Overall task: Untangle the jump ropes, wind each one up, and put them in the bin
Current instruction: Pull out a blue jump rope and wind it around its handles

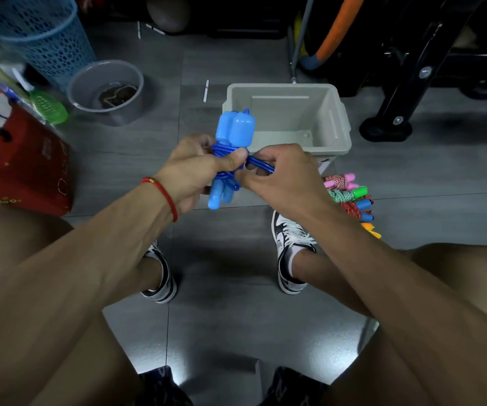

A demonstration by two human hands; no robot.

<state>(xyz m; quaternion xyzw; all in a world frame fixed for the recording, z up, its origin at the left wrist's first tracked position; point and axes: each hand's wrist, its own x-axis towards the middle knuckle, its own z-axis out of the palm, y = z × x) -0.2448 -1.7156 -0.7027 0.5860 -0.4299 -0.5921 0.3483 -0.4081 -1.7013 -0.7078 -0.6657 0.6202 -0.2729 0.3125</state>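
My left hand (197, 168) grips a blue jump rope (235, 128), its two light-blue handles held side by side and upright, with dark blue cord wound round their middle. My right hand (280, 174) pinches the free end of the blue cord (261, 164) just right of the handles. Behind my hands, a beige bin (333, 112) stands on the floor, showing nothing inside. Several wound jump ropes (350, 197) with pink, green, blue and orange handles lie on the floor by my right foot.
A grey round tub (106, 89) and a blue mesh basket (43, 39) stand at the back left, a red box (22, 165) at the left. Black equipment legs (389, 124) and an orange foam tube (336, 30) fill the back right. My shoes rest on grey floor tiles.
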